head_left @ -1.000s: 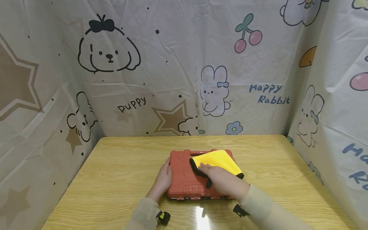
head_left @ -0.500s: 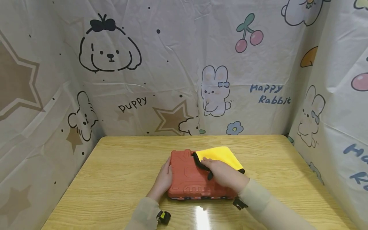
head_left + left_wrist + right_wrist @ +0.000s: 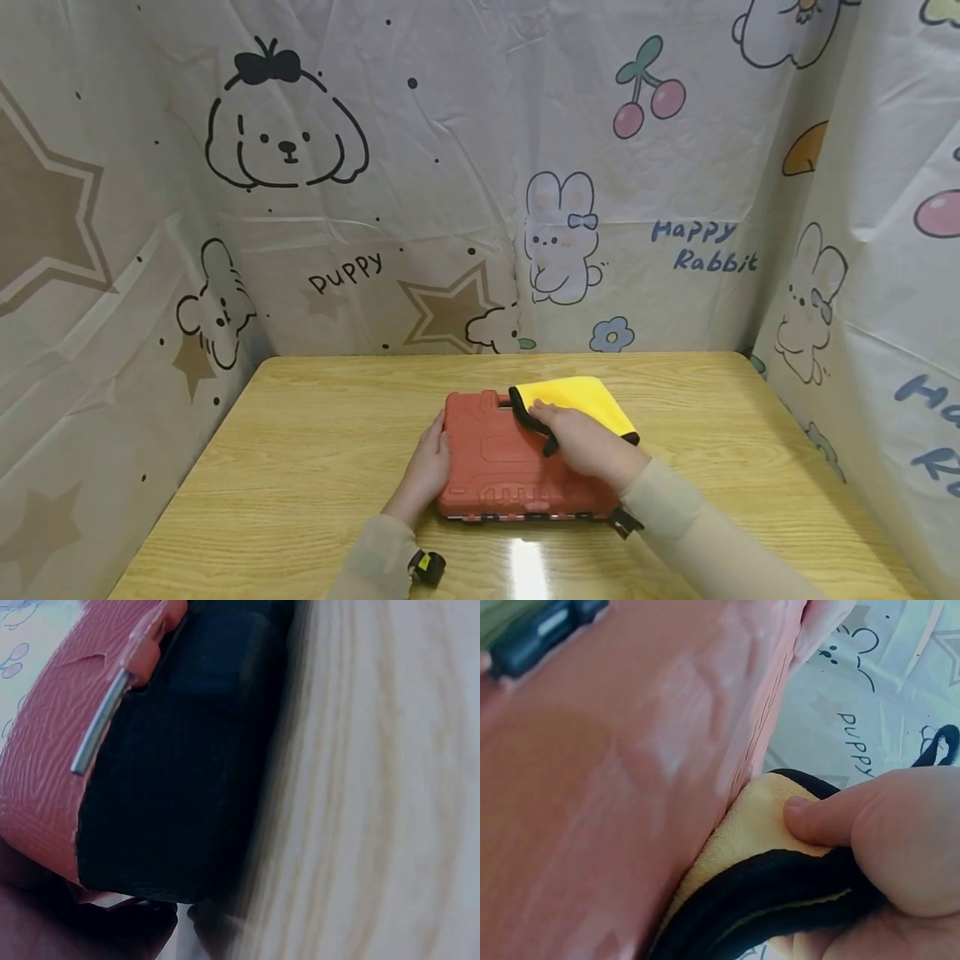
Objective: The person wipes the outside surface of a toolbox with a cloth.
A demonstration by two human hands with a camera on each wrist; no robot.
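Observation:
A closed red plastic tool case (image 3: 498,454) lies flat on the table, handle at the far side. Its black base (image 3: 172,787) and a metal hinge pin (image 3: 100,724) show in the left wrist view. My left hand (image 3: 429,467) rests along the case's left side, fingers stretched forward against it. A folded yellow cleaning cloth (image 3: 573,396) with black edging covers the lid's far right corner. My right hand (image 3: 588,442) holds it over the lid. In the right wrist view the thumb (image 3: 829,814) pinches the cloth from above; the other fingers are partly hidden.
The wood-grain table (image 3: 322,458) extends around the case. A white printed curtain (image 3: 420,167) with cartoon animals hangs behind the table and at both sides. Black devices are strapped near the wrists, including a left wrist device (image 3: 427,567).
My right hand has slid the cloth away from me and slightly right over the lid, baring more of its middle. The case and my left hand stay nearly still.

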